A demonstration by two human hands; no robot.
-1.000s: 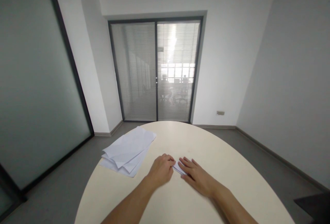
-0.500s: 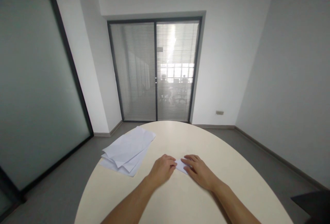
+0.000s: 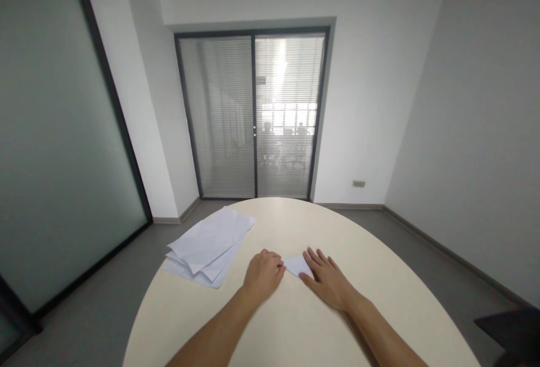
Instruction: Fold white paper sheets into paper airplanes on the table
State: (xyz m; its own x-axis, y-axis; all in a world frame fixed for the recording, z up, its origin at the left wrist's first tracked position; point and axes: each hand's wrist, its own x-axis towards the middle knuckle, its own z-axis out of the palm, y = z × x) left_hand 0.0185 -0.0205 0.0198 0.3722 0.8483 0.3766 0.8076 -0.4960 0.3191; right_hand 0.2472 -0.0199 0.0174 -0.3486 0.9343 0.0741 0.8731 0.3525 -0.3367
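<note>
A small piece of folded white paper (image 3: 297,264) lies on the cream round table (image 3: 278,327) between my hands. My left hand (image 3: 264,273) is closed at the paper's left corner, its thumb and fingers pinching that tip. Over the paper's right part, my right hand (image 3: 327,278) rests flat with its fingers spread. The right end of the paper is hidden under those fingers.
Several loose white sheets (image 3: 211,243) lie overlapping at the table's left edge. Beyond the table stands a glass door (image 3: 255,113) with blinds. A dark object (image 3: 512,330) shows at the lower right, beside the table.
My right hand has slid slightly and its fingers have spread out flat. My left hand has shifted a little left, and more of the paper shows between the hands.
</note>
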